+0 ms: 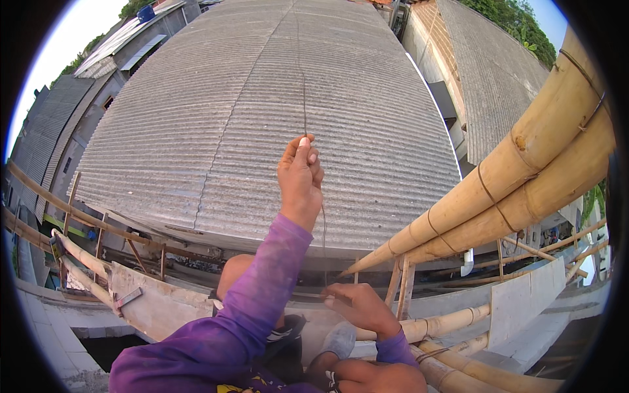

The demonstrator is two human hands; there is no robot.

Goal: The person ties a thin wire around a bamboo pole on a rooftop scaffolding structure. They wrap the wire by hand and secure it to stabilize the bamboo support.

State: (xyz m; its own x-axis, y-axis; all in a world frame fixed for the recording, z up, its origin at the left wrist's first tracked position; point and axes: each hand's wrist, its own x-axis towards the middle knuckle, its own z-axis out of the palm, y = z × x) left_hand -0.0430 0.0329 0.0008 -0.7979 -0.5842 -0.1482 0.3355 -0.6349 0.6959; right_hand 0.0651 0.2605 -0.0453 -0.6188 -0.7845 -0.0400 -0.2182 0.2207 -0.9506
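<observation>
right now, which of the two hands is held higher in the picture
The left hand: it pinches the thin wire in front of the large grey corrugated roof, while the right hand appears below that roof's near edge.

Head-worn fisheye; downward; near left hand [301, 171]

White sky [77, 31]: glaring
Grey corrugated roof [354, 111]: catching daylight
My bare right hand [365, 306]: blurring slightly
Black rim [16, 367]: bending edges

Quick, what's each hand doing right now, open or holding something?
Left hand: closed, pinching a thin dark wire.
Right hand: partly curled near the wire; grip cannot be told.
</observation>
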